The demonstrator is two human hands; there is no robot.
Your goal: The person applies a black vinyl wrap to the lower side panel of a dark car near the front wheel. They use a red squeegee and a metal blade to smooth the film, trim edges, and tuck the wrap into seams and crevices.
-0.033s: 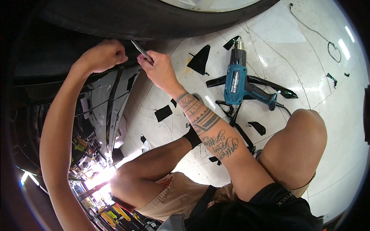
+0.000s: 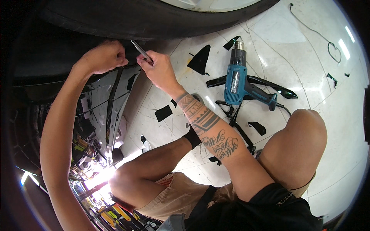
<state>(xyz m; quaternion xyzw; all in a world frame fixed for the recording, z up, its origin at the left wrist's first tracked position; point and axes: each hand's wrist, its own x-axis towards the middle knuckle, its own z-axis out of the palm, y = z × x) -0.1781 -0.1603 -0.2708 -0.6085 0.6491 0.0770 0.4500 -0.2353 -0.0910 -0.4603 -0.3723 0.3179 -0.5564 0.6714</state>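
Note:
My left hand (image 2: pixel 103 57) is closed, fingers curled in, at the glossy dark car body panel (image 2: pixel 101 90) under the tyre (image 2: pixel 154 25). What its fingertips pinch, if anything, is hidden. A narrow black strip (image 2: pixel 115 82) runs down the panel from just below that hand. A short gap to the right, my right hand (image 2: pixel 158 70) grips a slim silver cutter knife (image 2: pixel 141 51) between thumb and fingers. Its pointed end is up and to the left, close to the tyre's lower edge.
On the pale tiled floor (image 2: pixel 277 65) lies a teal heat gun (image 2: pixel 235 82) across long black strips (image 2: pixel 266 81). Black film scraps (image 2: pixel 199 60) are scattered around it, one (image 2: pixel 163 113) nearer my leg. A bright light (image 2: pixel 101 177) glares at lower left.

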